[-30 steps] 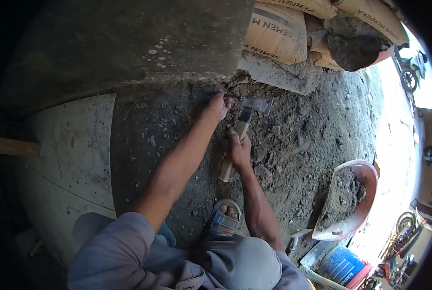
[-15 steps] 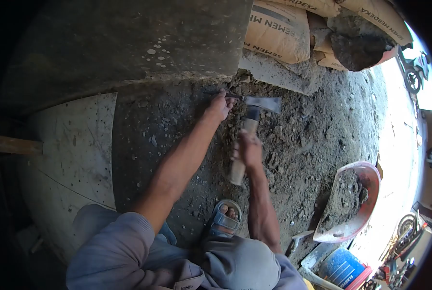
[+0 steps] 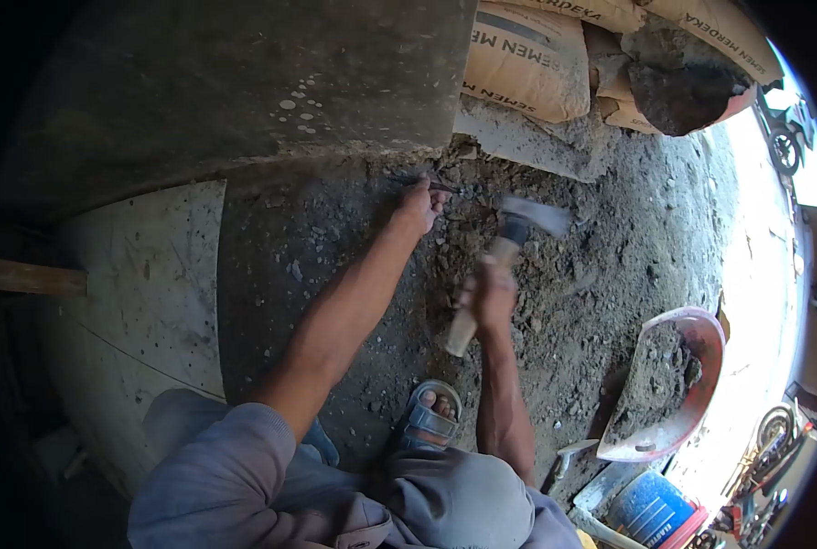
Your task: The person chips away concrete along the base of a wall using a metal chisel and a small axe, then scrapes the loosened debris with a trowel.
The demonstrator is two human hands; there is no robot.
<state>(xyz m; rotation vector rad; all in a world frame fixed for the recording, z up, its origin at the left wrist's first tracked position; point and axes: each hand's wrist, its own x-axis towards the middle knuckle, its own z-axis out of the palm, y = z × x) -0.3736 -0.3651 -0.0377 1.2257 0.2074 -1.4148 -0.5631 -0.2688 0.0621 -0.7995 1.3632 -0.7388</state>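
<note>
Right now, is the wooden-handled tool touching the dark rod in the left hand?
Apart. The head view shows soil between the wooden-handled tool, its metal end blurred, and the dark rod.

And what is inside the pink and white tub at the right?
The tub holds clumpy grey material, with some bare pinkish inner wall showing. Whatever lies beneath that material is covered and cannot be seen.

Pale-tan tool handle (image 3: pixel 461 334), grey tool head (image 3: pixel 538 217), dark rod (image 3: pixel 448 189), white-striped blue bucket (image 3: pixel 648 506), black-lettered tan sacks (image 3: pixel 529 62)
</note>
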